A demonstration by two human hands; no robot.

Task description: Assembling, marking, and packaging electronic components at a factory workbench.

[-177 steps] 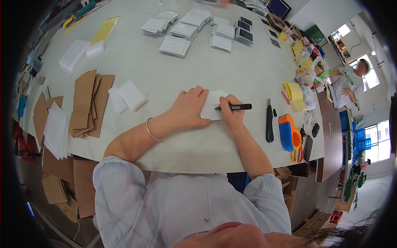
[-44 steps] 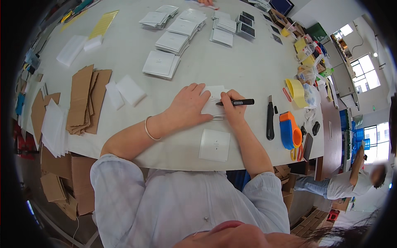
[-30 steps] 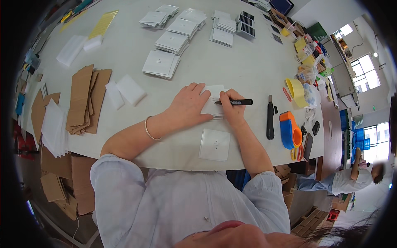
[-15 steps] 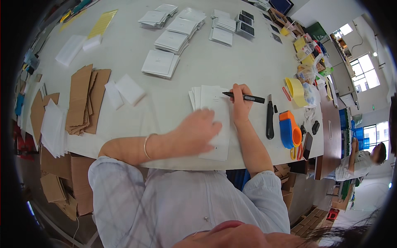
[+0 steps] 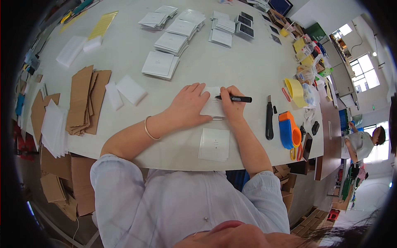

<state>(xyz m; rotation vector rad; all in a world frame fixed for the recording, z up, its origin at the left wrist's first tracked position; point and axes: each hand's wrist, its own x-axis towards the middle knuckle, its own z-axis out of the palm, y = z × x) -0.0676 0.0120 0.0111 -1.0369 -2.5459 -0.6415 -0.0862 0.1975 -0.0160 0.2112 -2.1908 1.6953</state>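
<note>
My left hand [image 5: 188, 104] lies flat on the left side of a small stack of square white cards [image 5: 213, 106], fingers spread and thumb along its near edge. My right hand [image 5: 233, 108] is closed around a black marker [image 5: 241, 99]. The marker's tip is at the top card, partly hidden by my fingers, so I cannot tell whether it touches. Closer to me, a second pile of white cards [image 5: 214, 144] with small dark marks lies at the table's near side, between my forearms.
Beyond my hands stand several piles of white cards [image 5: 160, 64]. Brown cardboard pieces [image 5: 80, 101] and white foam blocks [image 5: 131, 89] lie to the left. At the right are a black utility knife [image 5: 269, 120], an orange-and-blue tape dispenser [image 5: 286, 131] and a yellow tape roll [image 5: 294, 91].
My left hand has moved away from me, from above the near pile onto the farther card stack. My right hand has shifted slightly left with the marker, over the top card.
</note>
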